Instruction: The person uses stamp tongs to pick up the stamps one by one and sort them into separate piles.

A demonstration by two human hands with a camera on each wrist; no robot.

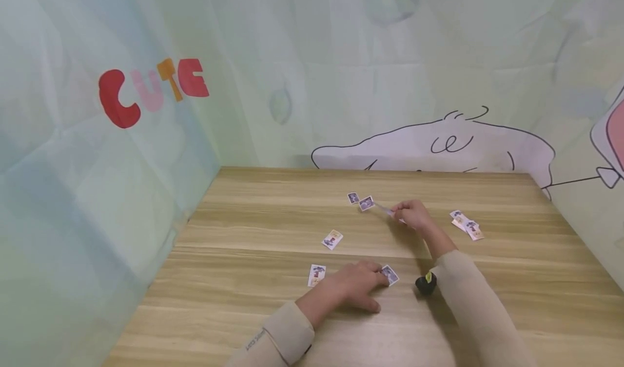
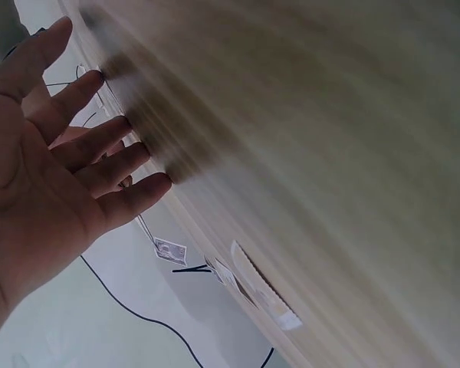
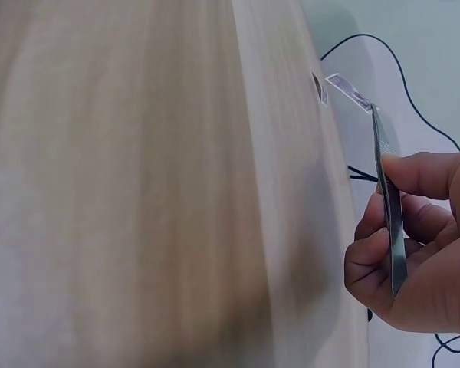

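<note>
My right hand [image 1: 411,214] pinches a pair of metal tweezers [image 3: 394,222] between thumb and curled fingers. At the tweezers' tips a small purple-printed stamp [image 1: 366,203] is held; the right wrist view shows it off the wood. Just left of it, another purple stamp [image 1: 353,198] lies toward the back of the table. My left hand [image 1: 356,287] is spread low over the table, palm down, fingers fairly straight. Its fingertips touch or nearly touch a third purple stamp [image 1: 390,275]. A stamp with coloured figures [image 1: 317,274] lies beside the left wrist.
One more figured stamp [image 1: 332,239] lies mid-table. A few overlapping stamps [image 1: 467,226] rest at the right. Beside the right cuff is a black object with a yellow patch [image 1: 426,284]. Printed cloth walls [image 1: 292,96] border the wooden table [image 1: 234,220] behind and at both sides.
</note>
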